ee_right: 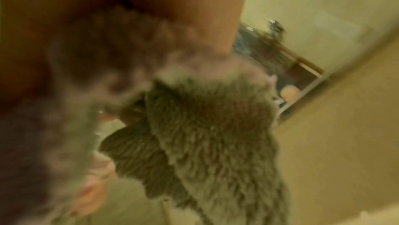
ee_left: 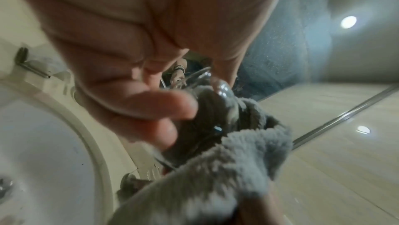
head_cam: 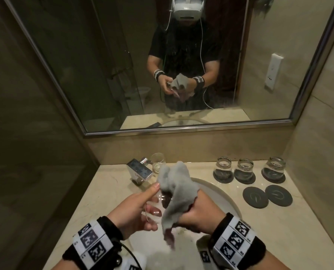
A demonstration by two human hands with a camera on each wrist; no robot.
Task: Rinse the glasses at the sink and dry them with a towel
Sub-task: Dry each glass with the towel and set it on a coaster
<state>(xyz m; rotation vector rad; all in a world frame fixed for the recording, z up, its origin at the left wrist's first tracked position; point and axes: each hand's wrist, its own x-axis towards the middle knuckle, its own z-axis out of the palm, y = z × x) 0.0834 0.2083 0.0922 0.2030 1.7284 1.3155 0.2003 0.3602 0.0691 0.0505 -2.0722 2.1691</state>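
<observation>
Over the white sink (head_cam: 222,193), my left hand (head_cam: 142,207) holds a clear glass (head_cam: 158,203) between thumb and fingers. A fluffy grey towel (head_cam: 177,191) is stuffed into the glass, and my right hand (head_cam: 197,213) grips that towel. In the left wrist view the glass (ee_left: 200,75) shows between my fingers (ee_left: 151,107), with the towel (ee_left: 226,164) bunched below. The right wrist view is blurred and mostly filled by the towel (ee_right: 205,126). Three glasses (head_cam: 223,166) (head_cam: 245,167) (head_cam: 275,166) stand upside down on dark coasters at the back right.
A chrome faucet (head_cam: 139,171) stands behind the sink, with another upright glass (head_cam: 158,162) beside it. Two bare dark coasters (head_cam: 255,196) (head_cam: 278,195) lie on the beige counter (head_cam: 269,230). A large mirror (head_cam: 162,65) covers the wall behind.
</observation>
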